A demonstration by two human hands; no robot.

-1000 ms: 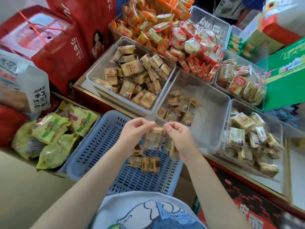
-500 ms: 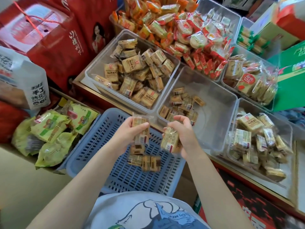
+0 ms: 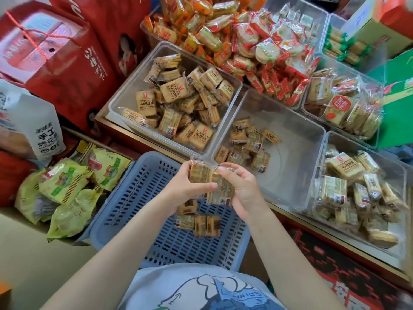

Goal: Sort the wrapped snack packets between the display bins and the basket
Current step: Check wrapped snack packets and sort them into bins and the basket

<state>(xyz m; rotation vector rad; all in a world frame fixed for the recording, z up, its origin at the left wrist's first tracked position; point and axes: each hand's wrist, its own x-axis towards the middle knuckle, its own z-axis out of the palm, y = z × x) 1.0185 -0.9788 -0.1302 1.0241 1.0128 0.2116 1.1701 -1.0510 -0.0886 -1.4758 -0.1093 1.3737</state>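
Left hand [image 3: 190,186]: centre of the frame, fingers and thumb curled round a clear-wrapped brown snack packet [image 3: 199,174], held over the basket. Right hand [image 3: 242,190]: just beside it, gripping a second packet [image 3: 221,191]; the two packets touch between the hands.

Blue slotted basket [image 3: 138,198]: lower centre, holding a few loose packets [image 3: 197,222] under the hands.

Left display bin [image 3: 125,95]: clear plastic, upper centre, heaped with square tan packets [image 3: 174,90].

Middle display bin [image 3: 295,157]: right of centre, a small cluster of brown packets [image 3: 250,139] at its near-left corner.

Right display bin [image 3: 400,175]: right edge, many tan packets [image 3: 342,168].

Red and orange wrapped snacks [image 3: 234,39]: piled along the top.

Red gift boxes [image 3: 55,54]: upper left.

Green snack bags [image 3: 67,182]: left, beside the basket.
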